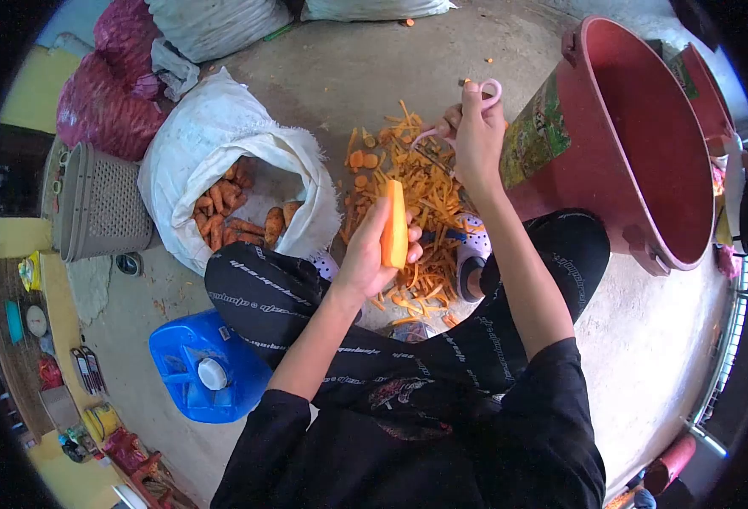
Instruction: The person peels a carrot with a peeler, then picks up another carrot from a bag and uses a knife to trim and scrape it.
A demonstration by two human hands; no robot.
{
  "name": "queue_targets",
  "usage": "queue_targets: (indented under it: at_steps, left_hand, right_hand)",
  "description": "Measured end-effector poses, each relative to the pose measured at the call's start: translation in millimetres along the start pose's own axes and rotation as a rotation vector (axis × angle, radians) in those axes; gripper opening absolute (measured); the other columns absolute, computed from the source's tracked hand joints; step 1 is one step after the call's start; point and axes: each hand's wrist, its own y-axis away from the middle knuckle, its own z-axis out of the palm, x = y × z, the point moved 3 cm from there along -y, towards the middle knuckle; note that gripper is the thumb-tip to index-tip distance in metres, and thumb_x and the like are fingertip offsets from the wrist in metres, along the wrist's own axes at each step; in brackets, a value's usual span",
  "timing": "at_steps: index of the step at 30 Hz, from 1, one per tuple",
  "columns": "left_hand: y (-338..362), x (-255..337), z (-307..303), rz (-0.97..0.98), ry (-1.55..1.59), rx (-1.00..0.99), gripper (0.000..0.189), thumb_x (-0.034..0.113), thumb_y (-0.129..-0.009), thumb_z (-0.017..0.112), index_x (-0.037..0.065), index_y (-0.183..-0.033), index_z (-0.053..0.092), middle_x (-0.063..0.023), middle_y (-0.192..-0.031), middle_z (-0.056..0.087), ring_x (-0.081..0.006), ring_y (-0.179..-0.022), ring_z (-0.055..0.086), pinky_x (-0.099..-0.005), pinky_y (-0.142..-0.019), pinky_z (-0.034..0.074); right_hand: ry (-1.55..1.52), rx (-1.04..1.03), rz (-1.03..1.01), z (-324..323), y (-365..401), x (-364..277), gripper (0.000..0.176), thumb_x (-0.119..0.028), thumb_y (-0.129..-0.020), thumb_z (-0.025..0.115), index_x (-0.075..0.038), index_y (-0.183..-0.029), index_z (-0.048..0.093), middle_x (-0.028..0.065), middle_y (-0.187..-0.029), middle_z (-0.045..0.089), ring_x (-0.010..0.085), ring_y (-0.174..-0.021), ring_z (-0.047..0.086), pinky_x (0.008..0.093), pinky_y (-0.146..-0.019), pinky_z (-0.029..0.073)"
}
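My left hand [364, 256] is wrapped round a peeled orange carrot [395, 222], held upright between my knees. Up and to the right, my right hand [480, 148] is closed on a pink-handled peeler [494, 92], apart from the carrot. Part of the peeler is hidden behind my fingers. Beneath both hands a heap of carrot peelings [432, 197] and cut carrot ends covers the floor. Unpeeled, soil-stained carrots [221, 201] lie in the open mouth of a white sack [209, 140] to the left.
A large red tub [561, 174] stands tilted in view close by my right arm. On the left are a blue jerrycan [189, 356], a grey woven basket [107, 204] and red mesh sacks [107, 106]. Full white sacks [217, 25] rest at the back.
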Motion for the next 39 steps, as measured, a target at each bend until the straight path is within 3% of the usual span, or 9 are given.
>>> queue_targets:
  at_steps: [7,8,11,15,22,27,33,35,39]
  left_hand:
    - [-8,5,-8,0.006,0.045,0.077,0.027,0.039,-0.095,0.043,0.014,-0.094,0.054,-0.0001,-0.082,0.055,-0.0135,-0.081,0.055,-0.0347,-0.070,0.046]
    - [-10,3,-17,0.007,0.097,-0.109,0.030,0.039,-0.096,0.038,0.014,-0.090,0.055,-0.0004,-0.084,0.057,-0.0141,-0.082,0.055,-0.0348,-0.075,0.045]
    - [-5,3,-9,-0.051,0.190,0.102,0.031,0.037,-0.097,0.037,0.014,-0.087,0.054,-0.0009,-0.084,0.058,-0.0148,-0.083,0.055,-0.0348,-0.079,0.045]
    - [-4,5,5,0.069,-0.001,0.108,0.031,0.038,-0.096,0.039,0.013,-0.105,0.053,-0.0019,-0.092,0.055,-0.0149,-0.083,0.051,-0.0305,-0.072,0.042]
    - [0,-1,4,-0.080,-0.003,-0.108,0.036,0.041,-0.096,0.037,0.007,-0.102,0.047,-0.0037,-0.087,0.045,-0.0134,-0.073,0.044,-0.0249,-0.056,0.037]
    - [-1,7,0,0.022,0.064,0.051,0.034,0.041,-0.095,0.043,0.009,-0.103,0.049,-0.0040,-0.086,0.048,-0.0141,-0.072,0.046,-0.0279,-0.058,0.039]
    - [-13,8,-23,0.023,0.080,0.132,0.029,0.035,-0.096,0.040,0.011,-0.101,0.055,-0.0034,-0.086,0.059,-0.0170,-0.081,0.057,-0.0335,-0.071,0.046]
    - [-8,9,-22,0.018,0.162,-0.056,0.031,0.036,-0.095,0.038,0.011,-0.100,0.056,-0.0044,-0.090,0.061,-0.0185,-0.086,0.059,-0.0358,-0.078,0.047]
    - [-8,3,-20,0.023,0.128,0.013,0.029,0.036,-0.095,0.040,0.014,-0.105,0.055,-0.0028,-0.095,0.060,-0.0174,-0.088,0.057,-0.0352,-0.080,0.046]
  right_hand:
    - [-0.095,-0.166,0.249,42,87,-33,0.020,-0.027,-0.095,0.047,-0.010,-0.090,0.037,-0.0021,-0.058,0.033,0.0074,-0.046,0.034,0.0232,-0.040,0.033]
    - [-0.121,-0.216,0.256,42,93,-28,0.021,-0.027,-0.095,0.047,-0.010,-0.094,0.036,-0.0012,-0.061,0.038,0.0056,-0.043,0.036,0.0228,-0.039,0.035]
    - [-0.132,-0.265,0.271,42,101,-17,0.019,-0.026,-0.095,0.048,-0.010,-0.094,0.036,-0.0015,-0.064,0.038,0.0053,-0.045,0.036,0.0228,-0.038,0.035]
    - [-0.094,-0.147,0.258,38,85,-13,0.023,-0.028,-0.095,0.049,-0.008,-0.092,0.037,-0.0010,-0.062,0.038,0.0064,-0.044,0.037,0.0231,-0.038,0.035]
    - [0.114,-0.047,0.003,-1,0,16,0.022,-0.023,-0.095,0.044,-0.006,-0.084,0.034,0.0004,-0.057,0.039,0.0110,-0.041,0.044,0.0272,-0.039,0.045]
    - [0.027,0.043,-0.093,3,8,-6,0.027,-0.027,-0.096,0.044,-0.006,-0.082,0.035,0.0001,-0.055,0.039,0.0099,-0.042,0.045,0.0264,-0.041,0.045]
    - [-0.143,-0.172,0.266,44,84,-29,0.023,-0.027,-0.095,0.048,-0.009,-0.091,0.036,-0.0008,-0.057,0.036,0.0079,-0.041,0.037,0.0234,-0.037,0.034]
    - [-0.156,-0.210,0.340,49,98,-25,0.021,-0.025,-0.095,0.049,-0.009,-0.091,0.036,-0.0013,-0.062,0.036,0.0060,-0.043,0.035,0.0233,-0.037,0.034]
    - [-0.123,-0.245,0.292,43,92,-15,0.022,-0.025,-0.095,0.048,-0.009,-0.090,0.035,-0.0009,-0.064,0.037,0.0064,-0.044,0.037,0.0242,-0.038,0.037]
